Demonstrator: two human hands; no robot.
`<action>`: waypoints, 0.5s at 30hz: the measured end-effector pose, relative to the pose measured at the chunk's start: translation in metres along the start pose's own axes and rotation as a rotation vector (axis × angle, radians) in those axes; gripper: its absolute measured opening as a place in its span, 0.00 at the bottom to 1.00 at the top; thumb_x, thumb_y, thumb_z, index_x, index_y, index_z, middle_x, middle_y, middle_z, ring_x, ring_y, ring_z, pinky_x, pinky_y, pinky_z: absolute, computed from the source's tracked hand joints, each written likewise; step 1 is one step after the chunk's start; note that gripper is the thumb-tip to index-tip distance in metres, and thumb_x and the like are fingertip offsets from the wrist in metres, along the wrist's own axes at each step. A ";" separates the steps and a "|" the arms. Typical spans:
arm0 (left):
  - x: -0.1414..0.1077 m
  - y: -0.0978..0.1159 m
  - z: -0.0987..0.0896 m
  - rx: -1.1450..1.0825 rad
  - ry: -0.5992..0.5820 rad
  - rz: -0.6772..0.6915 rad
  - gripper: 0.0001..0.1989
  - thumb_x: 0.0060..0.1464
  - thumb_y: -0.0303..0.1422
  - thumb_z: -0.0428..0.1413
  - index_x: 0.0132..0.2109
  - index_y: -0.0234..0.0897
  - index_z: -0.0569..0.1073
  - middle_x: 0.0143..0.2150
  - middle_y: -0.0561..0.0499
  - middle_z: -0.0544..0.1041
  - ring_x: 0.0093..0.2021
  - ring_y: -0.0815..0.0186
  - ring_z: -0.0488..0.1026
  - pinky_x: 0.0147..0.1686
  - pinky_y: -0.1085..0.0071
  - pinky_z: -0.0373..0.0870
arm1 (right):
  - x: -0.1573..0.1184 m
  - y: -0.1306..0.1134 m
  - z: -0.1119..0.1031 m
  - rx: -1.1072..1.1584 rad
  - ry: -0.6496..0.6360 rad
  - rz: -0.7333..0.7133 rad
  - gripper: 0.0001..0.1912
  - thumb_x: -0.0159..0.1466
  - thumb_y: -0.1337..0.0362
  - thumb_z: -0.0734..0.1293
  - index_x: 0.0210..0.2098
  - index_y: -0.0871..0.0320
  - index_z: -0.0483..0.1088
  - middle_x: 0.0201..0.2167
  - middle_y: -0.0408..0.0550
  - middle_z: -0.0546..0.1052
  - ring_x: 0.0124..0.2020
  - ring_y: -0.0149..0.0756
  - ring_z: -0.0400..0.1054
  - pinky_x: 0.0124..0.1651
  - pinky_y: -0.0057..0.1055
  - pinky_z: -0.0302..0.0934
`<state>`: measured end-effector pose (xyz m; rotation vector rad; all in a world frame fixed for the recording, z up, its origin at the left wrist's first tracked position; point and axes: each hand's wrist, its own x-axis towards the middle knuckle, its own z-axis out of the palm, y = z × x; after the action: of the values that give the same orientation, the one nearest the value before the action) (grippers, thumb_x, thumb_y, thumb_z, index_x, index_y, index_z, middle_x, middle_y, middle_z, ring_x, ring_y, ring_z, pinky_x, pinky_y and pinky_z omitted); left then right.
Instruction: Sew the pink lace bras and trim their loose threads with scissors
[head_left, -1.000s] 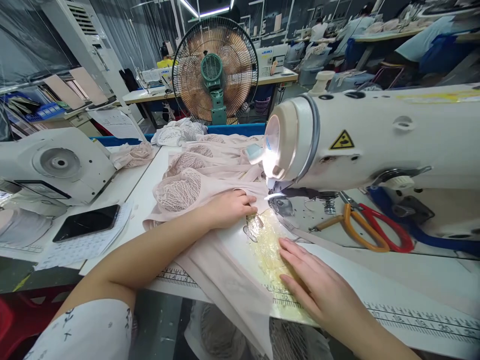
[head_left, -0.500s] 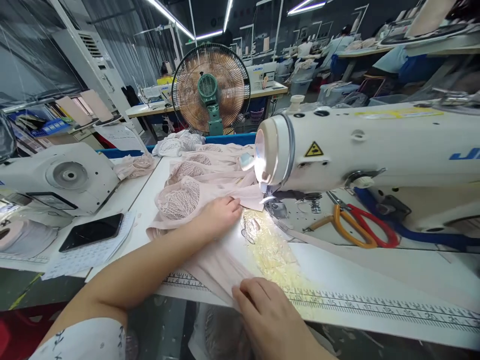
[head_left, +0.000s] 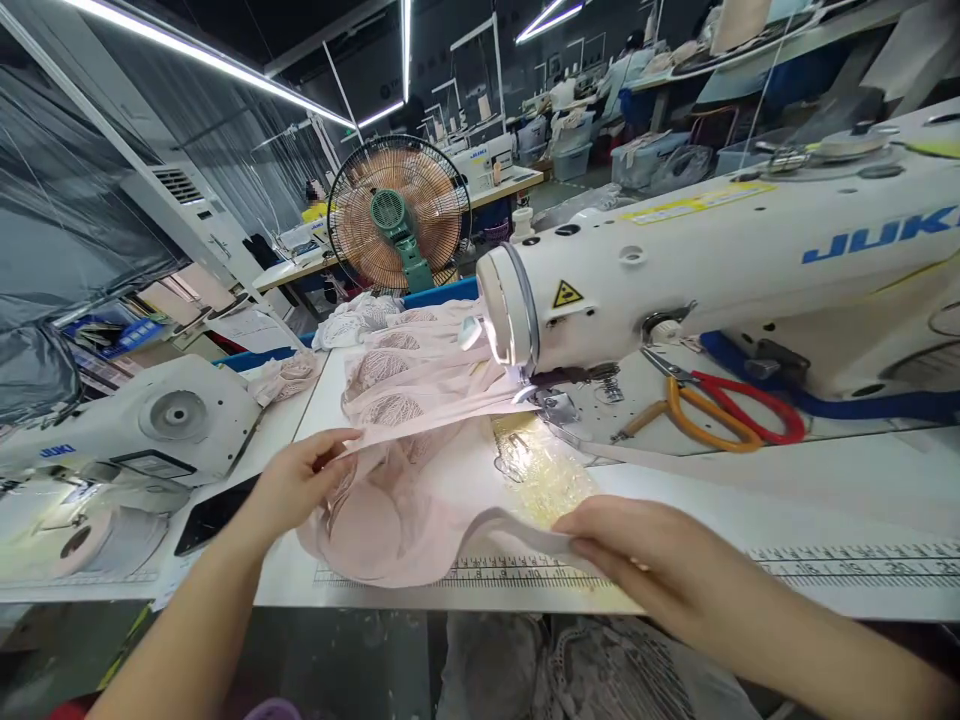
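Band (head_left: 517,531) of the pale-pink lace bra (head_left: 367,525) pinched by right hand (head_left: 645,548), apparently to spread it; bra laid on ruled tabletop (head_left: 810,510); strip (head_left: 435,418) pinched by left hand (head_left: 294,487), seemingly for tautness; scissors (head_left: 679,412) placed beside JUKI sewing machine (head_left: 600,300), presumably for reach.

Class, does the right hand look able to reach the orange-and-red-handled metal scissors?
Probably yes: nothing tall separates the right hand from the scissors, though its fingers hold a pale fabric band.
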<state>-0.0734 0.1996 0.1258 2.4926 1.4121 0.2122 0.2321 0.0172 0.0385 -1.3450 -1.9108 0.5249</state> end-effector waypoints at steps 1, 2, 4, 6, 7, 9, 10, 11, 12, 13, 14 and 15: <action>0.005 0.005 -0.011 -0.094 -0.069 -0.028 0.22 0.55 0.48 0.49 0.47 0.37 0.74 0.37 0.49 0.78 0.37 0.61 0.74 0.37 0.69 0.71 | 0.001 0.000 -0.012 0.059 -0.033 0.065 0.14 0.68 0.61 0.55 0.38 0.55 0.72 0.32 0.46 0.77 0.33 0.35 0.71 0.35 0.27 0.64; 0.012 0.010 -0.020 -0.154 -0.151 -0.033 0.23 0.54 0.49 0.49 0.43 0.36 0.75 0.36 0.49 0.78 0.36 0.62 0.73 0.37 0.70 0.71 | 0.003 0.002 -0.021 0.086 -0.065 0.120 0.14 0.68 0.59 0.56 0.37 0.54 0.72 0.32 0.45 0.77 0.33 0.35 0.71 0.34 0.27 0.64; 0.029 0.015 -0.029 -0.130 -0.287 -0.006 0.20 0.54 0.48 0.48 0.36 0.36 0.75 0.34 0.50 0.77 0.35 0.62 0.73 0.37 0.70 0.70 | 0.009 0.009 -0.028 0.042 -0.114 0.178 0.14 0.67 0.59 0.57 0.37 0.54 0.72 0.32 0.44 0.77 0.33 0.35 0.71 0.34 0.26 0.63; 0.049 0.018 -0.028 0.112 -0.352 -0.020 0.16 0.55 0.43 0.48 0.31 0.36 0.74 0.30 0.51 0.76 0.32 0.63 0.72 0.35 0.70 0.69 | 0.020 0.020 -0.023 -0.154 -0.151 0.174 0.10 0.65 0.63 0.59 0.36 0.53 0.73 0.30 0.42 0.77 0.31 0.34 0.71 0.31 0.25 0.62; 0.059 0.020 -0.024 0.262 -0.346 -0.049 0.14 0.55 0.39 0.49 0.30 0.36 0.74 0.28 0.50 0.76 0.31 0.62 0.72 0.34 0.69 0.68 | 0.026 0.026 -0.017 -0.282 -0.156 0.170 0.09 0.63 0.65 0.60 0.34 0.53 0.73 0.28 0.42 0.77 0.28 0.33 0.70 0.28 0.25 0.60; 0.074 0.029 -0.012 0.485 -0.271 -0.104 0.11 0.53 0.32 0.49 0.30 0.34 0.74 0.31 0.45 0.76 0.32 0.58 0.73 0.34 0.65 0.68 | 0.037 0.035 -0.002 -0.516 -0.117 0.173 0.08 0.60 0.71 0.62 0.30 0.56 0.72 0.29 0.44 0.77 0.28 0.34 0.69 0.27 0.25 0.58; 0.080 0.037 -0.003 0.529 -0.226 -0.105 0.11 0.53 0.30 0.48 0.32 0.32 0.75 0.35 0.41 0.77 0.35 0.56 0.73 0.36 0.63 0.69 | 0.042 0.038 0.005 -0.598 -0.080 0.179 0.09 0.58 0.73 0.62 0.28 0.57 0.72 0.33 0.48 0.77 0.31 0.36 0.70 0.29 0.27 0.58; 0.084 0.046 0.006 0.531 -0.187 -0.081 0.11 0.54 0.28 0.48 0.35 0.31 0.75 0.39 0.39 0.76 0.39 0.54 0.73 0.38 0.61 0.69 | 0.045 0.040 0.011 -0.651 -0.032 0.188 0.10 0.56 0.76 0.62 0.27 0.58 0.72 0.37 0.51 0.77 0.35 0.39 0.70 0.32 0.29 0.58; 0.088 0.057 0.017 0.508 -0.160 -0.036 0.12 0.55 0.28 0.47 0.38 0.32 0.75 0.44 0.39 0.75 0.43 0.54 0.73 0.41 0.62 0.68 | 0.046 0.041 0.016 -0.684 0.014 0.195 0.11 0.55 0.79 0.61 0.26 0.59 0.71 0.39 0.54 0.76 0.38 0.42 0.69 0.35 0.31 0.57; 0.090 0.068 0.028 0.473 -0.152 0.028 0.13 0.56 0.28 0.46 0.42 0.33 0.75 0.48 0.40 0.74 0.46 0.56 0.72 0.44 0.63 0.68 | 0.045 0.041 0.021 -0.717 0.048 0.195 0.12 0.53 0.80 0.61 0.26 0.60 0.71 0.38 0.55 0.76 0.39 0.43 0.68 0.35 0.32 0.57; 0.093 0.080 0.041 0.428 -0.158 0.095 0.13 0.57 0.28 0.46 0.45 0.36 0.74 0.50 0.43 0.74 0.48 0.59 0.72 0.46 0.66 0.67 | 0.044 0.040 0.026 -0.743 0.068 0.187 0.12 0.53 0.81 0.61 0.24 0.59 0.70 0.34 0.53 0.75 0.36 0.42 0.68 0.34 0.32 0.56; 0.096 0.091 0.054 0.377 -0.171 0.165 0.14 0.57 0.28 0.47 0.46 0.38 0.73 0.51 0.46 0.74 0.49 0.61 0.71 0.47 0.69 0.67 | 0.041 0.039 0.031 -0.760 0.075 0.172 0.11 0.53 0.80 0.61 0.23 0.59 0.69 0.29 0.51 0.74 0.32 0.40 0.67 0.31 0.31 0.54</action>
<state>0.0644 0.2286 0.1011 2.8481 1.2740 -0.2555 0.2259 0.0722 0.0053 -1.9735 -2.0217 -0.2155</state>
